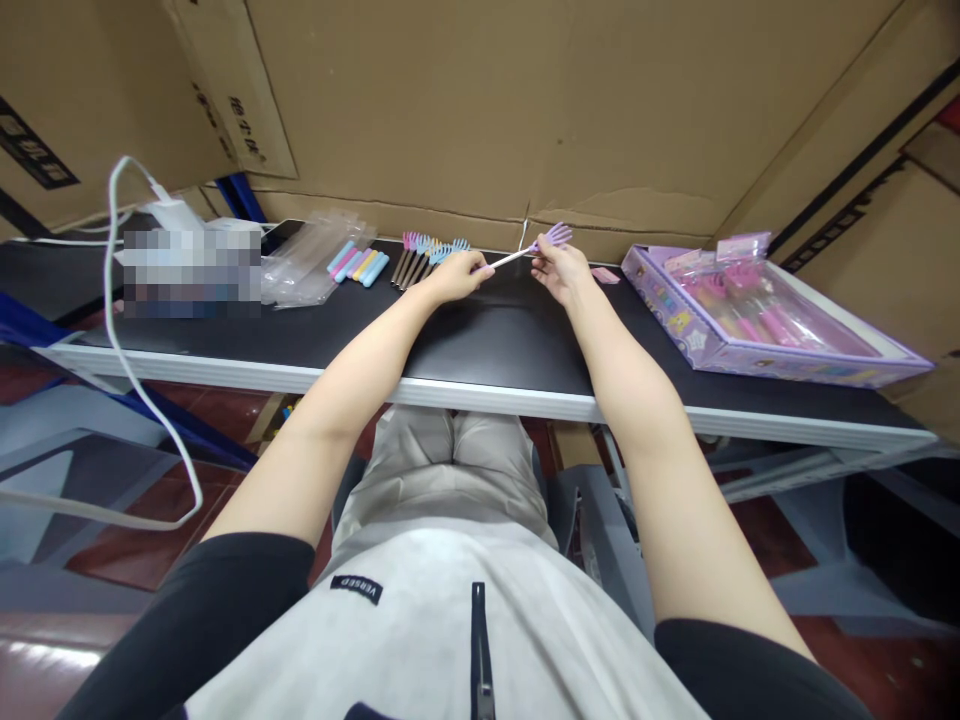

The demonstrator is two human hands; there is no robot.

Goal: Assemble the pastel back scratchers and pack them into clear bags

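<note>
A back scratcher [513,257] with a purple claw head and a thin pale rod stretches between my two hands above the black tabletop. At the rod's lower end, the fingers of my left hand [457,276] are closed on it. My right hand [564,272] pinches it just below the claw, its other fingers curled loosely. Beside my left hand lie several claw heads [429,252] in pink and blue on dark metal rods. Left of them is a row of coloured handles [360,264] in blue, pink and yellow.
Clear plastic sleeves [304,268] lie left of the handles. A purple display box [810,372] with bagged scratchers stands at the right, near a small pink piece [604,275]. A white cable [124,340] hangs over the table's left front edge. Cardboard [465,110] walls the back.
</note>
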